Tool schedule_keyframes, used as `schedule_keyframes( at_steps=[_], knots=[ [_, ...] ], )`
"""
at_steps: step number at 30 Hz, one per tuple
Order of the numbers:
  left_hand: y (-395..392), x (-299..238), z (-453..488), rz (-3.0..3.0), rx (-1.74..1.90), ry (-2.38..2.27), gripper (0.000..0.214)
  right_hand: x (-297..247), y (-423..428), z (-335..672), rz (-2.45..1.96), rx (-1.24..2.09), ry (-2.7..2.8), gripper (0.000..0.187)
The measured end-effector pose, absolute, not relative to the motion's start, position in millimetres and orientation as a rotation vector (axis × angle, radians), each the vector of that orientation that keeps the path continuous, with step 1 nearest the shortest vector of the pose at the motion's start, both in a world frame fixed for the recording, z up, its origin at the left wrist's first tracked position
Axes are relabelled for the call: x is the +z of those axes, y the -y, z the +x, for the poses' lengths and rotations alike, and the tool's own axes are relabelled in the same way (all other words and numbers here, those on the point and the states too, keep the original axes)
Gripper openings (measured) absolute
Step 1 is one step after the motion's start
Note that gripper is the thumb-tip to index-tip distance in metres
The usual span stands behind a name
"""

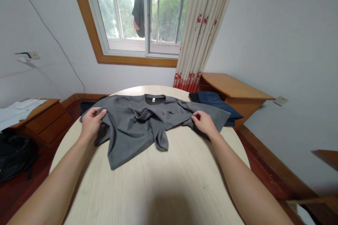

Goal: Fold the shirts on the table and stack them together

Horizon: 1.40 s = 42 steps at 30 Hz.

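Observation:
A grey T-shirt (137, 123) lies crumpled on a round pale wooden table (163, 179), its collar toward the window. My left hand (92, 121) is closed on the shirt's left sleeve edge. My right hand (203, 121) pinches the fabric at the shirt's right side, near the other sleeve. The lower part of the shirt is bunched and folded over in the middle.
Folded dark blue clothes (216, 103) sit at the table's far right edge. A wooden cabinet (232, 91) stands behind them, with a curtain (203, 31) and a window (142, 10). A low wooden cabinet (39, 119) and a black bag (13, 154) are at the left.

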State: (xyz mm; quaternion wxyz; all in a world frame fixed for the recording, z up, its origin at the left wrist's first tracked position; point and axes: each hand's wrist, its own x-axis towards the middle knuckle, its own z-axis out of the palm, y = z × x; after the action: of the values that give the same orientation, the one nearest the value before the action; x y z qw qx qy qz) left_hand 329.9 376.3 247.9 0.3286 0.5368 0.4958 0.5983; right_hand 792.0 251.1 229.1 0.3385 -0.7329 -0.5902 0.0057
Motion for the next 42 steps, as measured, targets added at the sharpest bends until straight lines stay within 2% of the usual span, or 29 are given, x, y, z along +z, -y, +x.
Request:
schedule_keyframes(
  at_steps=[6,11,14,19,21,28,30,34,39,42],
  knots=[
    [-359,250,346,1.453,1.534,-1.335,0.042,241,-241,747,-1.560,-0.031,1.941,0.040],
    [-352,249,353,1.707,1.439,-1.369,0.042,242,-236,704,-1.505,-0.041,2.178,0.056],
    [-352,246,353,1.849,1.255,-1.351,0.053,238,-237,685,-1.527,-0.070,2.231,0.055],
    [-350,242,355,2.064,0.930,-1.360,0.088,231,-243,667,-1.571,-0.102,2.206,0.056],
    [-347,240,358,2.118,0.853,-1.376,0.093,228,-245,662,-1.523,-0.069,2.181,0.053],
    [-341,236,370,2.199,0.793,-1.150,0.058,225,-245,650,-1.318,0.045,2.147,0.020],
    [-342,235,371,2.190,0.807,-1.077,0.049,226,-245,653,-1.261,0.115,2.133,0.017],
    [-345,237,369,2.067,0.948,-1.102,0.042,236,-251,669,-1.252,0.296,1.859,0.026],
    [-347,255,354,1.677,1.202,-1.069,0.048,258,-244,710,-1.273,0.499,1.593,0.048],
    [-349,267,327,1.576,1.231,-0.911,0.052,272,-217,751,-1.365,0.504,1.597,0.051]
  ],
)
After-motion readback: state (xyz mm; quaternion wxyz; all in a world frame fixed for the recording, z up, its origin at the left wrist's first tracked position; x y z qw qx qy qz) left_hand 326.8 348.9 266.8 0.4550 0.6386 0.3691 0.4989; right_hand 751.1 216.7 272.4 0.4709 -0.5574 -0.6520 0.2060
